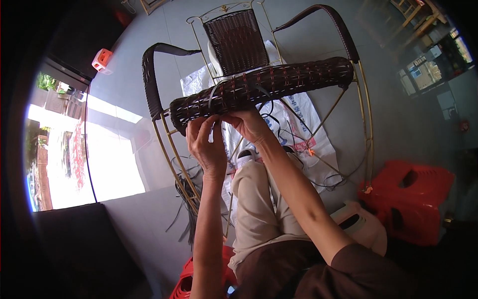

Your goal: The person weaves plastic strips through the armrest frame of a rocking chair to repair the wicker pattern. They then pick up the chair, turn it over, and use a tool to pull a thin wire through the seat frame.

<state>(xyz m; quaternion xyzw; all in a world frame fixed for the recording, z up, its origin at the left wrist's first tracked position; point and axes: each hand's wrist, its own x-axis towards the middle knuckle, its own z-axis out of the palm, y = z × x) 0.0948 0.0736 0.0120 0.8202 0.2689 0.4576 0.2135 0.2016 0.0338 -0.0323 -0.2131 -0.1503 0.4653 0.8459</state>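
Note:
A chair with a brass-coloured metal frame has dark woven arms and a woven backrest (236, 40). Across its near side runs a thick dark woven section (303, 74) with reddish flecks and loose strips on top. My left hand (205, 142) is at the underside of that section, left of centre, with thumb and fingers bent together in a pinch; what they hold is hidden. My right hand (249, 124) is just beside it, fingers curled up under the woven edge, tips hidden. Loose dark strips (189, 219) hang at the lower left of the chair.
A printed white sheet (318, 154) lies beneath the chair and my feet. Red plastic stools (408, 194) are at the right and below me. A small orange-red stool (102, 60) stands at the back left, near a bright doorway. Wooden furniture (418, 15) is at the top right.

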